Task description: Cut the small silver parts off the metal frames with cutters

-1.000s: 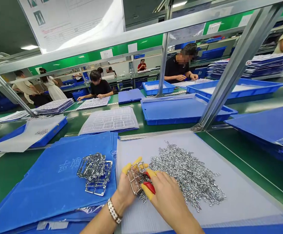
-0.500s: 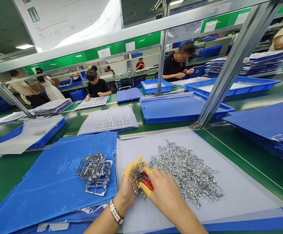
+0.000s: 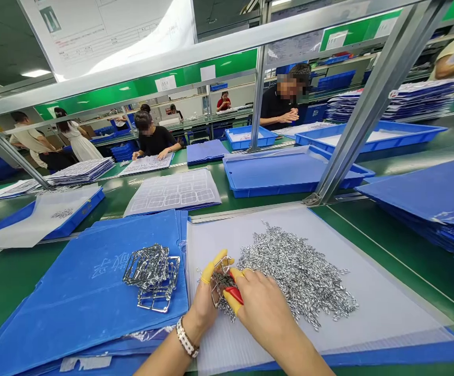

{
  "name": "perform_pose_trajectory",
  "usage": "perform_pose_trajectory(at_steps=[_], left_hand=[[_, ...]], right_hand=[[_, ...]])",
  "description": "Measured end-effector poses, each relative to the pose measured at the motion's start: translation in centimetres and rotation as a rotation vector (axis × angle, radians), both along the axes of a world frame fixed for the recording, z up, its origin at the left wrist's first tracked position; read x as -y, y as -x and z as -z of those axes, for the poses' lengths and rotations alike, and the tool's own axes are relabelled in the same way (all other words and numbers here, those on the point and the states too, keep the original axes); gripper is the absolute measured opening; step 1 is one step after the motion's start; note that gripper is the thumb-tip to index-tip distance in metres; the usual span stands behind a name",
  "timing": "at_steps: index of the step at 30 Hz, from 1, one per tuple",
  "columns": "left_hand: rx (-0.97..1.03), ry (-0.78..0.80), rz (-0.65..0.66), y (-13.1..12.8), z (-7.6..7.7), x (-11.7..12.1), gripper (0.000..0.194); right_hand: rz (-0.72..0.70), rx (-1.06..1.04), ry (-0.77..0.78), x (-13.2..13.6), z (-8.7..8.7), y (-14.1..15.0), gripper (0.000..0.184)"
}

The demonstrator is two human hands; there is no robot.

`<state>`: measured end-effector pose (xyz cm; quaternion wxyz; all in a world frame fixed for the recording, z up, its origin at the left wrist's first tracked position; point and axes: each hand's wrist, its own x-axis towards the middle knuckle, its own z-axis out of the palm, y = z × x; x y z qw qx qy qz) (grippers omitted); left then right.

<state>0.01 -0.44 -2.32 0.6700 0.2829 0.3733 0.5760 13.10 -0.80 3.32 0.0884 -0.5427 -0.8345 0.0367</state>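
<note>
On the blue sheet [image 3: 43, 308], inverted characters [image 3: 107, 266]

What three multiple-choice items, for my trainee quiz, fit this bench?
1. Where does the stack of metal frames lie?
A. On the blue plastic sheet
B. In a blue tray
C. On top of the loose parts

2. What colour are the finger cots?
A. Green
B. Yellow
C. White

3. What is the left hand doing?
A. Lying empty
B. Gripping a metal frame
C. Pressing on the stack

1: A, the stack sits on the sheet left of the hands.
2: B, yellow cots cap the fingertips.
3: B, its fingers hold the frame.
</note>
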Motion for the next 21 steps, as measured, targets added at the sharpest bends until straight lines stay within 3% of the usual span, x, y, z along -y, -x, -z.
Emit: perform_pose_trajectory(at_steps=[5, 13, 21], left_hand=[[0.008, 0.024, -0.022, 0.0, 0.0, 0.0, 0.054], [0.232, 0.127, 0.067, -0.2, -1.9, 0.1, 0.053], [0.206, 0.122, 0.064, -0.2, -1.4, 0.1, 0.049]], right_hand=[[-0.006, -0.003, 0.000, 0.2, -0.6, 0.2, 0.027], [0.077, -0.003, -0.028, -0.6, 0.1, -1.6, 0.021], [0.081, -0.006, -0.006, -1.4, 0.1, -1.4, 0.022]])
